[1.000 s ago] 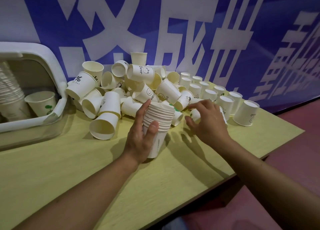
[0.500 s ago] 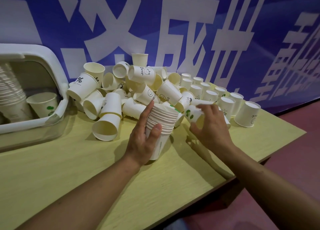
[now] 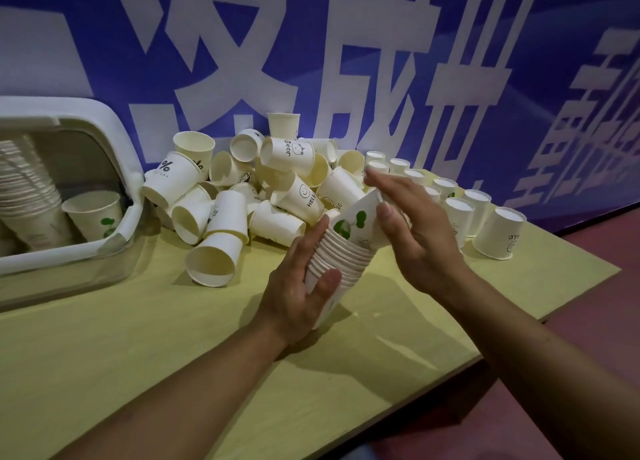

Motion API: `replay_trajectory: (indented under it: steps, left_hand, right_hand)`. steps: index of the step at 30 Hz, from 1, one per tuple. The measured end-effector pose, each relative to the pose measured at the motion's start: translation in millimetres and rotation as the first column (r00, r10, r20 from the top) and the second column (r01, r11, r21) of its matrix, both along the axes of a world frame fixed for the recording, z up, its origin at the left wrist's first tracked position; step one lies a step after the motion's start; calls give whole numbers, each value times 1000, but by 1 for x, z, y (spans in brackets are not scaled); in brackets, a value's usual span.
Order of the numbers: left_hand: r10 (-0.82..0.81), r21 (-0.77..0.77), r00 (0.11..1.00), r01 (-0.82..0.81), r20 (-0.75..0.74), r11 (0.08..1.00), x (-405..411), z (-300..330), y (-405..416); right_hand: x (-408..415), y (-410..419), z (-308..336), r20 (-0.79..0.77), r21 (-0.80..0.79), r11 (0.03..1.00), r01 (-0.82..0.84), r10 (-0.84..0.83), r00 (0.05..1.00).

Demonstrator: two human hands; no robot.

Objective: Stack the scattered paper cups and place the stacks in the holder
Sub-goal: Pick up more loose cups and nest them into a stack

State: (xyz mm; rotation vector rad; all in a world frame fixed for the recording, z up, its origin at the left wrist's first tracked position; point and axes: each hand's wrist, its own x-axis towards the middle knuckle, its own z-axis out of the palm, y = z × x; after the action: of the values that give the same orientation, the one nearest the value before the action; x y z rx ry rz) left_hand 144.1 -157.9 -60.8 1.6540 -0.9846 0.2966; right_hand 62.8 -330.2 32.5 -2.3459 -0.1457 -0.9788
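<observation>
My left hand (image 3: pixel 298 286) grips a stack of white paper cups (image 3: pixel 341 265) that stands tilted on the yellow table. My right hand (image 3: pixel 412 231) holds a single cup with a green tree print (image 3: pixel 360 224), its base seated in the top of the stack. Behind the hands lies a heap of scattered white cups (image 3: pixel 263 189), most on their sides. A row of upside-down cups (image 3: pixel 460 210) stands to the right. The holder (image 3: pixel 114 127), a white-rimmed box at the left, contains a tall stack of cups (image 3: pixel 24 189) and one upright cup (image 3: pixel 93 213).
The yellow table (image 3: pixel 173 355) ends at a front edge running diagonally to the lower right, with a red floor (image 3: pixel 588 321) beyond. A blue banner with large white characters (image 3: pixel 346 61) forms the wall right behind the cups.
My right hand picked up the green-print cup from the table beside the stack, lifted it and brought it left onto the top of the stack. My left hand kept its hold.
</observation>
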Motion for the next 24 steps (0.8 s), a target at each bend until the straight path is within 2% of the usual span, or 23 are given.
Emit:
replay_trajectory:
  steps: [3,6,8,11,13,15,17,19,21,24]
  left_hand:
    - [-2,29,998,0,63,1000,-1,0,0]
    - [-14,27,998,12,66,1000,0,-2,-2]
    - [-9,31,999,8,48,999,1,-2,-2]
    - [1,-7,1000,-1,17,1000,1,-2,-2]
    - [-6,-51,1000,6,-7,999,3,-2,-2]
    - [-19,-67,1000,18,-24,998,5,-3,-2]
    - [-27,-59,999,25,-30,998,5,-4,-2]
    - [-31,-50,999,29,-35,998,5,-5,-2]
    - [-25,-44,999,23,-40,999,5,-5,-2]
    - [-19,-40,999,18,-42,999,5,-5,-2]
  right_hand:
    - [3,6,-2,-193,-141,986,-92,64,979]
    - [6,8,-13,-322,-119,982,-148,103,941]
    - [6,7,-14,-318,-66,986,-154,126,940]
    - [6,-4,-16,-227,-3,992,-125,121,966]
    - [11,-17,-18,-170,25,1000,-4,8,985]
    - [21,-39,-21,-184,-17,973,230,-230,956]
    - [26,-64,-23,-292,-145,886,441,-464,836]
    - [24,-84,-26,-395,-303,798,521,-602,693]
    - [22,-100,-33,-460,-335,777,533,-628,627]
    - [19,-109,-40,-546,-253,811,528,-570,614]
